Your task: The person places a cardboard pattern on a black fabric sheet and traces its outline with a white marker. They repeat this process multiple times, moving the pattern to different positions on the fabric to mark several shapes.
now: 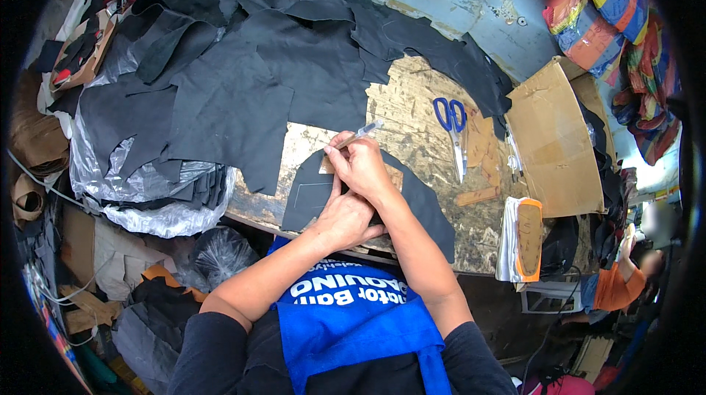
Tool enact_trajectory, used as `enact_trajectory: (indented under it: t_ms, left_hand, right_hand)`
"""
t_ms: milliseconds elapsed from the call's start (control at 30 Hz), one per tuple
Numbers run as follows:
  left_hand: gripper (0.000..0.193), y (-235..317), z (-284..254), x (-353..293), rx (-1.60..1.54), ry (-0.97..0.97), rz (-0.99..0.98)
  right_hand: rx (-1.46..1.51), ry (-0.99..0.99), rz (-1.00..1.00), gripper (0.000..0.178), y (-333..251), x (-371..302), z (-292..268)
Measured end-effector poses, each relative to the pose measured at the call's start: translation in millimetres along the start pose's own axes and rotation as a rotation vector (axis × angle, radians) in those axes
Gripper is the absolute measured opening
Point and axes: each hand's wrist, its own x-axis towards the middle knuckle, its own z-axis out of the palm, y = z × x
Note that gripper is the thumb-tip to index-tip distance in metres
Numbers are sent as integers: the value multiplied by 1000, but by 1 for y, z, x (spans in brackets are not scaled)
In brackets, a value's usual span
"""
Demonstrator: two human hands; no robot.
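My right hand (362,165) pinches a slim pen (366,129), whose clear-and-silver end points up to the right. Under it lies a dark leather piece (423,211) with a curved top edge, at the table's near edge. Pale drawn lines show on its left part. A brown card template (394,176) rests on the leather, partly covered by my hands. My left hand (346,220) is spread flat over the template and leather, thumb out to the right; my right hand crosses above it and hides some of its fingers.
Dark leather sheets (243,108) cover the table's left and back. Blue-handled scissors (454,134) lie right of my hands, near brown card strips (478,195). A cardboard box (555,145) and an orange-edged template (528,240) stand farther right. Another person (621,288) is at far right.
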Motion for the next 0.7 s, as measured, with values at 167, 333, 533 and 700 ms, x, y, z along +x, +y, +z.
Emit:
enact_trajectory:
  t_ms: [167,333,533,700]
  left_hand:
    - [67,2,-2,0,-6,18,-6]
    - [79,3,-2,2,71,-93,-62]
    - [85,7,-4,4,166,-106,-82]
    - [84,10,-8,8,223,-139,-88]
  right_hand:
    - [-77,106,-119,12,1,8,5]
    - [-217,108,30,12,4,-3,-23]
    - [-202,147,241,14,16,-22,-65]
    - [-176,257,252,14,25,-45,-77]
